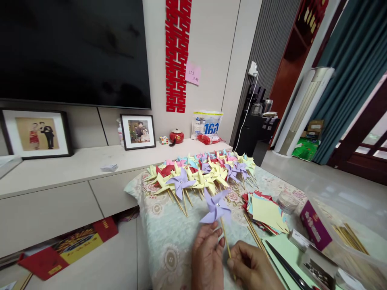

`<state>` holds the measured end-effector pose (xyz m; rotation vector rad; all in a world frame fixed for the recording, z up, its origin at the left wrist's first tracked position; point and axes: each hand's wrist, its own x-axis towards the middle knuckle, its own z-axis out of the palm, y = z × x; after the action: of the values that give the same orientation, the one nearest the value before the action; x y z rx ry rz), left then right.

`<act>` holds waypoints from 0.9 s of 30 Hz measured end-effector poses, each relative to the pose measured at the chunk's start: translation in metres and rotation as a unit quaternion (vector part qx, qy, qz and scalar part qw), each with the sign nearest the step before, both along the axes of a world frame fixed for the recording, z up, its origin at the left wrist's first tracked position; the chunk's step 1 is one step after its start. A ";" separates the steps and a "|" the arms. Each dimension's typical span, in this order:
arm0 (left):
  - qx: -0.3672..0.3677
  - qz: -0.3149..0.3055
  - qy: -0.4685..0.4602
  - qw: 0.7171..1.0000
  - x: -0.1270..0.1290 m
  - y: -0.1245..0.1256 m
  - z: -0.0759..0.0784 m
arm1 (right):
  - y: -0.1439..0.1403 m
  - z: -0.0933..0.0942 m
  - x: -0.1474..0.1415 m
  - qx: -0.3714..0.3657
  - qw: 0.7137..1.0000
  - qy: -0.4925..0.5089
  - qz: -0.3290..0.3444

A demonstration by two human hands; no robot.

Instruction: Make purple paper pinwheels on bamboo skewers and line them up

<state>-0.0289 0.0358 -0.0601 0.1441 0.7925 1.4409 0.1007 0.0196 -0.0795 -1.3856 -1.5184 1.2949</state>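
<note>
Both hands low in the head view, over the floral-clothed worktop (163, 237). Left hand (208, 257) and right hand (252, 268) each pinched shut on the thin wooden stick of a purple pinwheel (215, 207), which stands upright just above the fingers. Behind it lies a heap of finished pinwheels (202, 171), yellow, purple, red, blue. To the right: stack of coloured paper squares (267, 211), loose sticks (254, 233), purple box (314, 225).

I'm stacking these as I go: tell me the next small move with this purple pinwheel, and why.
Probably lay the purple pinwheel on the pile of finished pinwheels ahead. It looks assembled, its stick pinched by the left hand and right hand.
</note>
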 end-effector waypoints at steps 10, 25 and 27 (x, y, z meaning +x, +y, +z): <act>0.191 0.134 0.327 0.916 0.012 -0.010 -0.018 | 0.070 0.019 -0.020 0.140 0.980 -0.136 -0.044; 0.217 0.086 0.350 0.907 0.017 -0.005 -0.031 | 0.099 -0.002 -0.041 0.187 0.957 -0.208 -0.073; 0.217 0.074 0.351 0.908 0.017 -0.005 -0.032 | 0.100 -0.003 -0.041 0.192 0.955 -0.213 -0.075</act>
<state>-0.0119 0.0309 -0.0924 1.0077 1.0579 1.7126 0.0597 0.1200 -0.0822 -1.5396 -1.7874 0.5821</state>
